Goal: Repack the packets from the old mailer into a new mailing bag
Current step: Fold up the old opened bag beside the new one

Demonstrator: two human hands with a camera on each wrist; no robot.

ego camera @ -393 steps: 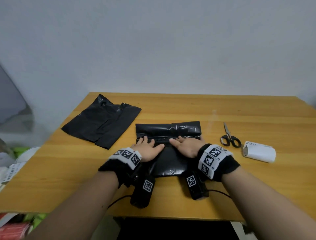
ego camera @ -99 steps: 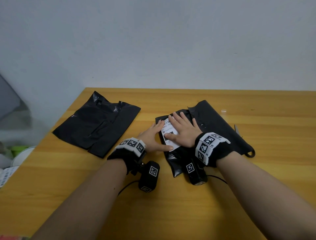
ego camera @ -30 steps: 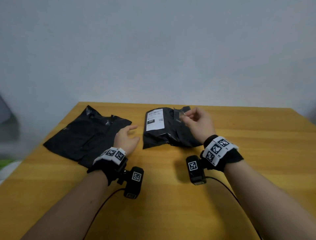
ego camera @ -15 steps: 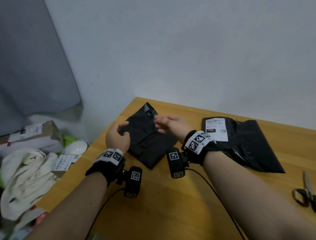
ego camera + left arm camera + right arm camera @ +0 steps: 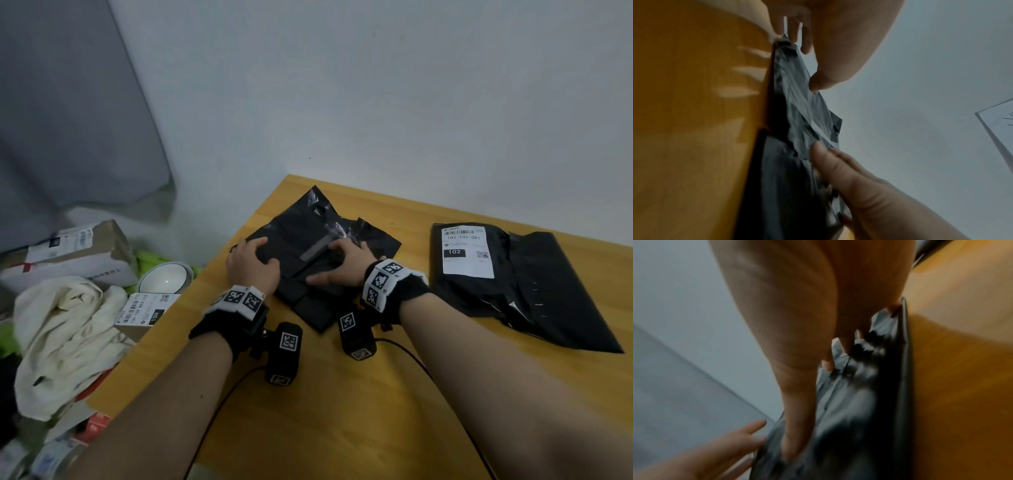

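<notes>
A person's two hands come down together on the crumpled old mailer [image 5: 318, 260], a slack black plastic bag lying near the far left corner of the wooden table [image 5: 376, 411]. The left hand [image 5: 251, 265] lies over the bag's left edge with fingers curved loosely onto the film, seemingly pinning that side so it cannot slide; the head view does not show whether it has actually caught a fold. The right hand [image 5: 342, 265] rests on the bag's right half, thumb stretched flat toward the left, its fingertips [image 5: 847, 344] pressed into bunched plastic where they appear to gather a wrinkle, though motion blur leaves the grip uncertain. The paired hold suggests the emptied wrapper is being flattened or collected for removal. Well apart to the right lies the new mailing bag [image 5: 520, 287], flat, bulging slightly and bearing a white shipping label [image 5: 467, 251], which suggests the packets, not visible anywhere, are already inside. The old mailer sits close to the table's left edge, beyond which a bowl [image 5: 166, 279], a pale cloth [image 5: 65, 339] and a cardboard box [image 5: 75, 253] crowd the floor; bare tabletop lies nearer the person and between the two bags.
</notes>
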